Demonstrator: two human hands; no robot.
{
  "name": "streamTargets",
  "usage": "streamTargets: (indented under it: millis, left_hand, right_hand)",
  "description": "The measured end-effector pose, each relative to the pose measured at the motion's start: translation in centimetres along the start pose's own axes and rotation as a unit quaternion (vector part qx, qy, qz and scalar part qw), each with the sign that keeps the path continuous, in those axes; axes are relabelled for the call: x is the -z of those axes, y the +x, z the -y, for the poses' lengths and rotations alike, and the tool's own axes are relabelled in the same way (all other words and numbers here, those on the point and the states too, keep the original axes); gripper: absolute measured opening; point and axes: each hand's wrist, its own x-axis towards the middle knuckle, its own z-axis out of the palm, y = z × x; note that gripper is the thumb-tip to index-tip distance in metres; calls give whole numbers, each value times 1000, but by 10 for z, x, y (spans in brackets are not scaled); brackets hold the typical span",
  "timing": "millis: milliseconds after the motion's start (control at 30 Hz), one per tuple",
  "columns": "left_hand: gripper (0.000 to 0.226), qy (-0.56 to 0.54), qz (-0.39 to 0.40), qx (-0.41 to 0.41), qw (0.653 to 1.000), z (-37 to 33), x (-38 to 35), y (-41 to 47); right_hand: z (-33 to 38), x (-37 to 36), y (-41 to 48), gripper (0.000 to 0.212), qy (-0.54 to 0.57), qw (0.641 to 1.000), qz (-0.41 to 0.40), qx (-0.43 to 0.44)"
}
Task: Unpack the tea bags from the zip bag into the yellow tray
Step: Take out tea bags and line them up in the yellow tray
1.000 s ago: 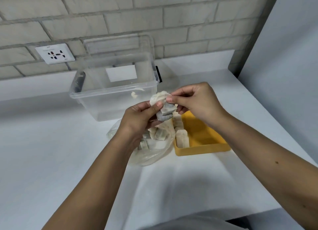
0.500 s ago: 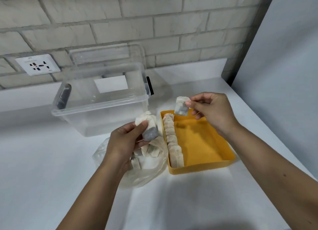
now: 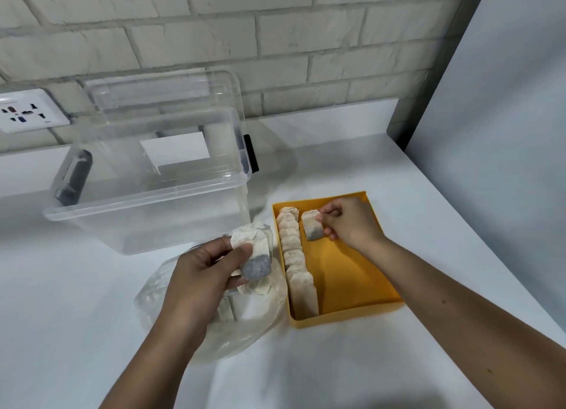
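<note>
One single tea bag (image 3: pixel 312 226) is pinched at its upper side edge between the thumb and curled fingers of the right hand (image 3: pixel 352 222). It hangs inside the far end of the yellow tray (image 3: pixel 346 274), just beside the row of tea bags (image 3: pixel 294 255) packed on edge along the tray's left wall. Long axis near upright, folded top up, dark tea-filled end down; judged to be held so that it drops on edge and starts a second row. Whether it touches the tray floor cannot be told. The left hand (image 3: pixel 199 274) is clamped on a bunch of tea bags (image 3: pixel 254 249), thumb across the front, also upright with the dark end low. The bunch sits over the mouth of the zip bag (image 3: pixel 245 332), probably as a ready supply for the right hand. More bags show through the zip bag, which lies slack on the white table (image 3: pixel 92 301), touching the tray's left side. A clear storage box (image 3: pixel 147 200) stands behind.
</note>
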Motion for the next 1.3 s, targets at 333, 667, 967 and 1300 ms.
streamTargets:
  millis: [333,667,967,1300]
  left_hand:
    - [13,8,17,9,1000,11,4,3]
    - [15,0,20,26,999,15,3,2]
    - [20,-64,26,59,996,16,-4,-4]
    - [13,-90,35,66,993,15,-15,-16]
  right_hand:
    - [-4,-9,2,12,60,997,-23,-39]
    - [-4,-8,-1,19,43,998,-31,-21]
    - [45,11,-62,17,9,990,-69,122]
    - [63,-14,-120,14,45,991,-11,129]
